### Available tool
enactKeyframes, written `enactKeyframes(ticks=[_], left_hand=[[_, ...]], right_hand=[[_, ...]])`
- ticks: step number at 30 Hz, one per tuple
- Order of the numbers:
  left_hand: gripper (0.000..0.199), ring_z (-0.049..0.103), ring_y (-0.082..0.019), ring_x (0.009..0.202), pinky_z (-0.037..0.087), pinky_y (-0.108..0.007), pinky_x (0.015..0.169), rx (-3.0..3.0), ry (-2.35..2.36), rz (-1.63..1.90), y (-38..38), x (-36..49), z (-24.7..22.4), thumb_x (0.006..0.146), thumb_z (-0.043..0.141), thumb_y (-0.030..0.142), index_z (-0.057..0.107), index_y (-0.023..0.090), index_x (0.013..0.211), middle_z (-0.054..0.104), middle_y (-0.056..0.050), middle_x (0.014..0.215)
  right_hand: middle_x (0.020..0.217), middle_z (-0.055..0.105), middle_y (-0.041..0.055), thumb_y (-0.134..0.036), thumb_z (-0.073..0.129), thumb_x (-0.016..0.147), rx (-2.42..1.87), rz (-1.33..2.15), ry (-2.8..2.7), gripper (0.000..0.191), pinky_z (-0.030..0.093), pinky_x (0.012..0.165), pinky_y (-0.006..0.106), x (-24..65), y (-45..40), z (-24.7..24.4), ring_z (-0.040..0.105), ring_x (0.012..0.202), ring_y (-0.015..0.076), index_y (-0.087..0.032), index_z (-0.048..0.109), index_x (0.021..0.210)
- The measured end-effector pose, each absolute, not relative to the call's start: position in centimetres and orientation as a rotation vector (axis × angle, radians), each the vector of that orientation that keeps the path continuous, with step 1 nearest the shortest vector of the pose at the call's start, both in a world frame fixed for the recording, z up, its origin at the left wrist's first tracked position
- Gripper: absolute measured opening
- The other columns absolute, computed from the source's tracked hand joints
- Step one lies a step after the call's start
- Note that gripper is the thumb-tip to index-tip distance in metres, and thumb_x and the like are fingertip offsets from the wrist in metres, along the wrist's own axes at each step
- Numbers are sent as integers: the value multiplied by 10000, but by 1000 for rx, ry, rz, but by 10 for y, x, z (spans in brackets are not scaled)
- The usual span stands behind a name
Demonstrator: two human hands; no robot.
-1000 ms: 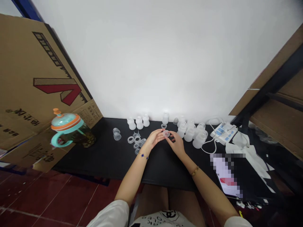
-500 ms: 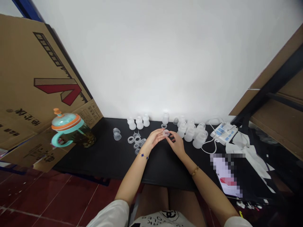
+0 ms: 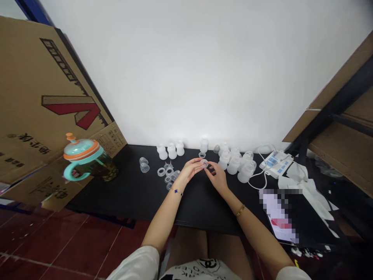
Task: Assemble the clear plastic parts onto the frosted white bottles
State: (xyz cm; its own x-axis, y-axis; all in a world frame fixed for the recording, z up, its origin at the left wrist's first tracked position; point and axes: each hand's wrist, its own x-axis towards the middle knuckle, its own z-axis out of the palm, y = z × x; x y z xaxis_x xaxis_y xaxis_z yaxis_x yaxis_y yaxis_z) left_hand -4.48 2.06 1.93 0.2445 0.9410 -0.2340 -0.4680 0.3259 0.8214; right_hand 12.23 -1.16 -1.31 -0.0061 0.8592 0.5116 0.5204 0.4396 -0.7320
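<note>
Between my two hands, above the middle of the black table, is a small clear round baby-bottle part (image 3: pixel 204 163); whether it is a nipple or a collar ring I cannot make out. My left hand (image 3: pixel 190 169) has its fingertips on the part's left side. From the right, my right hand (image 3: pixel 217 175) pinches it with thumb and finger. Just beyond stands a frosted bottle (image 3: pixel 204 146) with a ring (image 3: pixel 202 155) in front of it. Loose clear rings (image 3: pixel 161 172) and nipples (image 3: pixel 170 165) lie left of my left hand.
Three bottles (image 3: pixel 171 151) stand near the wall; several capped bottles (image 3: pixel 233 165) stand right. Clear caps (image 3: pixel 144 166) lie left. A lidded teal jug (image 3: pixel 87 159) is beside a large cardboard box (image 3: pixel 35 97). A power strip (image 3: pixel 275 163), papers (image 3: pixel 309 190) and phone (image 3: pixel 278 217) lie right.
The clear part has turned in my fingers, showing less of its round opening. Both hands stay in nearly the same place.
</note>
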Motion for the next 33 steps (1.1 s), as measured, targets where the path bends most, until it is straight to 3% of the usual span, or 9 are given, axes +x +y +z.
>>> enactKeyframes(ticks=[14, 23, 33], left_hand=[[396, 746, -232, 961, 506, -426, 1051, 812, 922, 1122, 21, -46, 16, 676, 900, 164, 730, 126, 1032, 784, -135, 1035], [429, 736, -230, 986, 515, -387, 991, 905, 996, 1070, 21, -47, 15, 651, 915, 234, 748, 175, 1042, 780, -120, 1077], [466, 737, -196, 854, 524, -344, 927, 930, 951, 1081, 23, -46, 11, 617, 941, 222, 743, 153, 1033, 787, -113, 972]], right_hand=[[1112, 723, 106, -485, 541, 960, -1224, 442, -1650, 363, 568, 643, 343, 122, -14, -8, 675, 902, 243, -217, 686, 1158], [1171, 701, 108, -485, 542, 963, -1193, 433, -1676, 353, 581, 630, 328, 122, -13, -9, 677, 905, 234, -231, 701, 1150], [1208, 685, 104, -447, 538, 971, -1170, 438, -1677, 307, 594, 632, 317, 124, -12, -10, 682, 969, 237, -248, 731, 1103]])
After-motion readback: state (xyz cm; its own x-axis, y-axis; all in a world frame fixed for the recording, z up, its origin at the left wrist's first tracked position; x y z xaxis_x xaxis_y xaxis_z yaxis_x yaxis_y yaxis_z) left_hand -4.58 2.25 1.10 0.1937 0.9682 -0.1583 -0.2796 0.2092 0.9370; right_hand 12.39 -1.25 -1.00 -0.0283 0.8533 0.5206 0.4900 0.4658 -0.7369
